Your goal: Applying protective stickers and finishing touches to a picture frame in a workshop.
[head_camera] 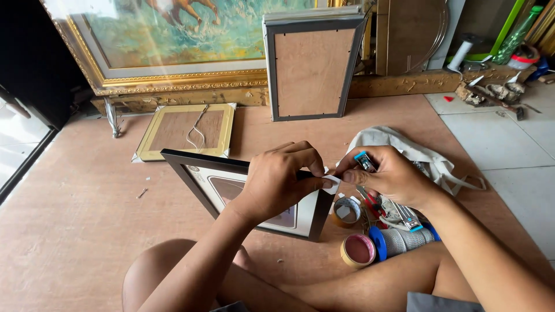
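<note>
My left hand (283, 176) rests on the right corner of a dark picture frame (193, 164) that lies on the wooden floor in front of my knees. Its fingertips pinch a small white piece of paper or tape (332, 184) at that corner. My right hand (384, 173) meets it there and holds a small blue-tipped cutter (364, 162), fingers also on the white piece. The frame's front, with a pale mat and a picture, faces up.
Tape rolls (358, 249), a blue spool of cord (399, 240), red-handled pliers (373, 202) and a white cloth bag (416, 153) lie by my right knee. A gold frame lies face down (188, 130); a grey frame (312, 66) and a large gilt painting (173, 40) lean behind.
</note>
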